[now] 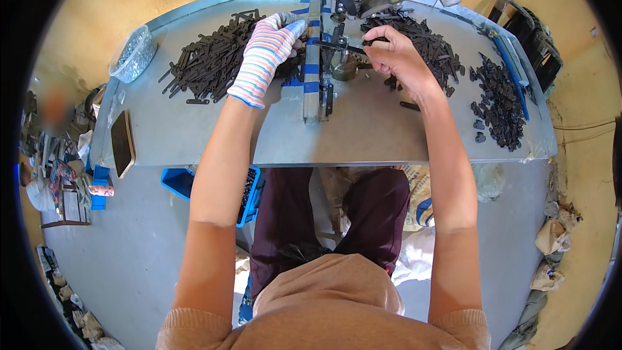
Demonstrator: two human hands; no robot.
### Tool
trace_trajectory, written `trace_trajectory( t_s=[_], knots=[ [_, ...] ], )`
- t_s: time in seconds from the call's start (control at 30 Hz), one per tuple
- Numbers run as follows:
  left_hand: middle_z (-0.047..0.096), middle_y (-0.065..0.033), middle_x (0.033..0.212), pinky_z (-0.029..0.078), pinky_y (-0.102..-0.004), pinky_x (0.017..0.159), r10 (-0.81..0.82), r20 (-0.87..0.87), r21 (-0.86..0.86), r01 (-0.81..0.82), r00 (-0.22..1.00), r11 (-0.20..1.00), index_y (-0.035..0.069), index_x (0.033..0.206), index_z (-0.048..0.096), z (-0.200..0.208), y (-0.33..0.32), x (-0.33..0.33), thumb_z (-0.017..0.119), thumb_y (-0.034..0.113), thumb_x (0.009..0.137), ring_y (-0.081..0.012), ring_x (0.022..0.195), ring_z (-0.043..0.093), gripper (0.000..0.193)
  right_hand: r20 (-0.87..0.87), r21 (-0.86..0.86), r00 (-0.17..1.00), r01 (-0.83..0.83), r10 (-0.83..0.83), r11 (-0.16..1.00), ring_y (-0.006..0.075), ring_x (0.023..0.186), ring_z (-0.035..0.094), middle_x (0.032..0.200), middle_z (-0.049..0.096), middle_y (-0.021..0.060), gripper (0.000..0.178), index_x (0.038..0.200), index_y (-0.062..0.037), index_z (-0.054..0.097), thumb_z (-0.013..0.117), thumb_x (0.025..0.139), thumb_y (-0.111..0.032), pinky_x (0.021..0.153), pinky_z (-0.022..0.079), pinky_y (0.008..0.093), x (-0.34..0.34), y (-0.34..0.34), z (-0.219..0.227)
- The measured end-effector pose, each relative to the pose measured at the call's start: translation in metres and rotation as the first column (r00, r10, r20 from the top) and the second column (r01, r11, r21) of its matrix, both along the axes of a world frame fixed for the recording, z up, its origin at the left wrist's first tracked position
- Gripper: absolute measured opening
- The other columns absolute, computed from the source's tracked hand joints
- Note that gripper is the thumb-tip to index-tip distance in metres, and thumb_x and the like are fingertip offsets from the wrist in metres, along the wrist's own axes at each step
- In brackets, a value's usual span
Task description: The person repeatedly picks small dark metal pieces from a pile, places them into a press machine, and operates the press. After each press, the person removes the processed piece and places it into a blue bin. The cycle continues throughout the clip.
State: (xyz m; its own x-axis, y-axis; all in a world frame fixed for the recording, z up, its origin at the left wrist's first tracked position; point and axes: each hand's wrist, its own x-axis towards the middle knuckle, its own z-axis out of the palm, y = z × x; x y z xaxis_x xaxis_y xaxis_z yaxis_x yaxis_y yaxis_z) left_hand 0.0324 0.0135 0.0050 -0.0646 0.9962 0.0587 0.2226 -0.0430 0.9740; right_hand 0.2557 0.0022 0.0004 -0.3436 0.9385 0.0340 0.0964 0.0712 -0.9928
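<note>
My left hand [273, 52], in a striped knit glove, is beside the upright metal rail [311, 94] wrapped with blue tape. Its fingers are curled together, and what they hold, if anything, is hidden. Bare, my right hand [400, 59] pinches one end of a flat black strip [339, 46]. The strip lies crosswise near the rail, just below the press head [341, 8] and over a small round metal fixture [343, 65]. To the left spreads a heap of black strips [207, 58]; another heap of dark parts [440, 48] lies behind my right hand.
A clear tub of small metal pieces [134, 54] and a phone [122, 142] are at the table's left side. Small black pieces [502, 107] lie at the right, near a blue-edged bar [515, 81]. Below the front edge is a blue bin [249, 198]. A black crate [528, 39] stands beyond.
</note>
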Motion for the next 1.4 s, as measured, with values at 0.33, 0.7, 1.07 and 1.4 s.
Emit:
trace_trajectory(
  t_s=[0.33,0.7,1.07,1.4],
  knots=[
    [0.061,-0.0028,0.076,0.047,-0.0228,0.054,0.024,-0.015,-0.037,-0.024,1.000,0.999,0.003,0.092,0.060,0.003,-0.002,0.000,0.061,0.020,0.081,-0.0096,0.062,0.055,0.020,0.001,-0.027,1.000,-0.001,0.001,1.000,0.0040,0.054,0.034,0.060,0.045,-0.0035,0.022,0.099,-0.0054,0.047,0.055,0.079,-0.009,0.048,0.024,0.0198,0.001,0.000,0.001],
    [0.061,-0.0015,0.084,0.046,-0.0219,0.059,-0.134,0.026,-0.024,0.134,0.991,0.991,0.004,0.100,0.058,0.005,-0.006,0.003,0.056,0.013,0.082,-0.0087,0.070,0.055,0.020,-0.058,-0.029,0.998,-0.004,0.002,1.000,0.0044,0.053,0.034,0.060,0.044,-0.0030,0.024,0.101,-0.0055,0.047,0.056,0.079,-0.010,0.049,0.025,0.0199,0.001,-0.001,0.002],
    [0.058,0.0007,0.082,0.040,-0.0190,0.059,-0.422,-0.018,0.164,0.419,0.906,0.893,0.002,0.108,0.057,0.005,-0.010,0.008,0.058,0.010,0.080,-0.0048,0.067,0.048,0.030,-0.247,-0.022,0.965,-0.101,0.093,0.995,0.0045,0.052,0.032,0.059,0.040,-0.0027,0.024,0.102,-0.0018,0.046,0.055,0.080,-0.008,0.047,0.023,0.0206,0.003,-0.003,0.002],
    [0.059,0.0001,0.071,0.040,-0.0185,0.046,-0.295,0.093,0.057,0.290,0.951,0.955,0.004,0.086,0.062,0.004,-0.009,0.007,0.060,0.018,0.083,-0.0049,0.054,0.049,0.015,0.237,0.389,0.950,0.099,-0.204,0.916,0.0068,0.065,0.052,0.073,0.058,0.0017,0.019,0.096,-0.0040,0.056,0.052,0.086,-0.019,0.058,0.041,0.0212,0.071,-0.030,0.026]
  ],
)
